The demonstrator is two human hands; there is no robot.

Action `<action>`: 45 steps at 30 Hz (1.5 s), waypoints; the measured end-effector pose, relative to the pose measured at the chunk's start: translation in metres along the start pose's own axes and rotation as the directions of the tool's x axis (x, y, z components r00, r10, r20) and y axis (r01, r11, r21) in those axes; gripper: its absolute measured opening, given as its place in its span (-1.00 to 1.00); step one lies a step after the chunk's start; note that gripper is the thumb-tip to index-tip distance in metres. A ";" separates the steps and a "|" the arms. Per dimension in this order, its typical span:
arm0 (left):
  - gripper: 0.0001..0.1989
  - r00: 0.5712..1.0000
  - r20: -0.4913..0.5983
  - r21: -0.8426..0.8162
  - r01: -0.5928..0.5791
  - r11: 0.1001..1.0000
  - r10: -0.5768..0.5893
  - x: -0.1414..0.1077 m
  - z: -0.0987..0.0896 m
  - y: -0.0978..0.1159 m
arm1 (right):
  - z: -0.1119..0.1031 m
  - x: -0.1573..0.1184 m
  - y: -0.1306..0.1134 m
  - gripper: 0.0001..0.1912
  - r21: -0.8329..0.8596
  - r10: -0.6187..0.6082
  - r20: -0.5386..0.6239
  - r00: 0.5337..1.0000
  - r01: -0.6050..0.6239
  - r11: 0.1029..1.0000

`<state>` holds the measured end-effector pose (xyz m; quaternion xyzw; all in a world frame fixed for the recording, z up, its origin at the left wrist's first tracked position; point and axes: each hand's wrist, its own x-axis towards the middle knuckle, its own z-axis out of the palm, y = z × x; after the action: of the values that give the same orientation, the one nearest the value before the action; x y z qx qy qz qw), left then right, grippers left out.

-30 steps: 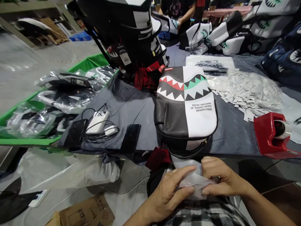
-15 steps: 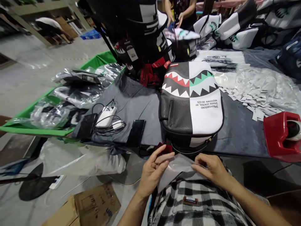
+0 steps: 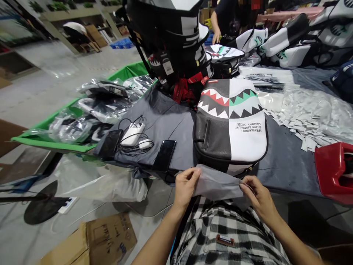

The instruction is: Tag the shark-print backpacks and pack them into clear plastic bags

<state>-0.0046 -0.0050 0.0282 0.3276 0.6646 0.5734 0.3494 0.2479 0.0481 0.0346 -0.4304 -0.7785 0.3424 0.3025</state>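
Between my two hands a translucent plastic bag [image 3: 217,185] is stretched out, just in front of the table edge. My left hand [image 3: 185,186] pinches its upper left corner, thumb against fingers. Its right side is pinched in my right hand [image 3: 255,193]. Right behind the plastic, a black and white backpack [image 3: 244,141] lies on the table, with a red and green shark-mouth print and upside-down lettering. The plastic overlaps the backpack's near end in view and hides part of it; whether they touch I cannot tell.
On the left lie a phone [image 3: 165,154], a white charger [image 3: 132,134] with cables, and a green bin [image 3: 55,144] of wrapped bags. Stacked backpacks [image 3: 176,40] rise behind. To the right are white paper slips [image 3: 306,129] and a red tape dispenser [image 3: 335,171]. A person [image 3: 234,18] stands across the table.
My left hand has gone from spread fingers to a pinch on the plastic's corner. The plastic is now pulled wider and raised. Across the table, the person's hands have moved off a backpack.
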 end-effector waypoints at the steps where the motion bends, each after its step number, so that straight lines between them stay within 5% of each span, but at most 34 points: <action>1: -0.59 1.000 0.024 0.010 -0.004 1.000 0.003 0.005 0.003 -0.004 | 0.003 -0.001 0.003 -0.86 -0.010 -0.038 -0.035 0.999 0.037 0.999; 4: -0.62 0.997 0.025 0.069 -0.077 0.995 0.076 0.014 0.010 -0.014 | 0.006 -0.002 0.011 -0.79 -0.105 -0.233 -0.084 0.969 0.224 0.969; 8: -0.78 0.949 -0.099 0.223 -0.273 0.936 0.300 0.008 0.014 -0.017 | 0.006 0.000 0.014 -0.41 -0.269 -0.482 0.057 0.874 0.478 0.836; 9: -0.81 0.911 -0.159 0.278 -0.329 0.902 0.381 0.003 0.015 -0.017 | 0.006 0.000 0.014 -0.34 -0.302 -0.512 0.083 0.855 0.511 0.804; 11: -0.85 0.760 -0.259 0.414 -0.470 0.779 0.596 -0.010 0.016 -0.015 | 0.007 0.001 0.015 -0.28 -0.341 -0.539 0.092 0.837 0.535 0.773; 13: -0.82 0.579 -0.174 0.493 -0.649 0.579 0.797 -0.023 0.020 -0.013 | 0.010 0.000 0.017 -0.27 -0.339 -0.541 0.083 0.837 0.534 0.775; 15: -0.82 0.480 0.014 0.446 -0.788 0.424 0.877 -0.032 0.025 -0.012 | 0.012 -0.002 0.020 -0.27 -0.327 -0.537 0.071 0.841 0.528 0.784; 17: -0.86 0.507 0.100 0.399 -0.809 0.432 0.856 -0.032 0.033 -0.012 | 0.014 -0.004 0.023 -0.28 -0.322 -0.537 0.062 0.841 0.526 0.787; 19: -0.93 0.549 0.078 0.420 -0.775 0.472 0.833 -0.025 0.039 -0.014 | 0.017 -0.005 0.024 -0.28 -0.322 -0.544 0.046 0.838 0.528 0.786; 22: -0.95 0.501 0.131 0.471 -0.791 0.390 0.856 -0.011 0.041 -0.018 | 0.020 -0.005 0.024 -0.29 -0.325 -0.556 0.020 0.831 0.531 0.782; 25: -0.93 0.371 0.264 0.453 -0.863 0.225 0.890 0.004 0.032 -0.019 | 0.020 -0.004 0.022 -0.29 -0.326 -0.554 0.014 0.833 0.528 0.785; 28: -0.92 0.159 0.437 0.286 -0.958 0.031 0.885 0.020 0.020 -0.014 | 0.017 -0.005 0.022 -0.31 -0.294 -0.519 0.018 0.855 0.501 0.814; 30: -0.91 0.059 0.541 0.165 -0.986 -0.037 0.839 0.030 0.013 -0.011 | 0.012 -0.010 0.026 -0.39 -0.247 -0.463 -0.013 0.886 0.446 0.860; 34: -0.80 0.037 0.619 0.062 -0.998 -0.001 0.785 0.041 0.005 -0.013 | -0.002 -0.026 0.035 -0.70 -0.153 -0.141 -0.172 0.975 0.115 0.981; 37: -0.68 0.023 0.618 0.058 -0.998 -0.017 0.786 0.041 0.001 -0.018 | -0.012 -0.030 0.037 -0.80 -0.014 0.108 -0.257 0.960 -0.115 0.993; 45: -0.67 0.011 0.645 0.059 -0.998 -0.035 0.764 0.032 0.004 -0.005 | -0.008 0.015 0.039 -0.71 0.171 0.080 -0.410 0.908 -0.010 0.985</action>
<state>-0.0186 0.0229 0.0204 0.8788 0.2954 0.3625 -0.0947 0.2652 0.0785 0.0110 -0.4847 -0.6550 0.3132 0.4878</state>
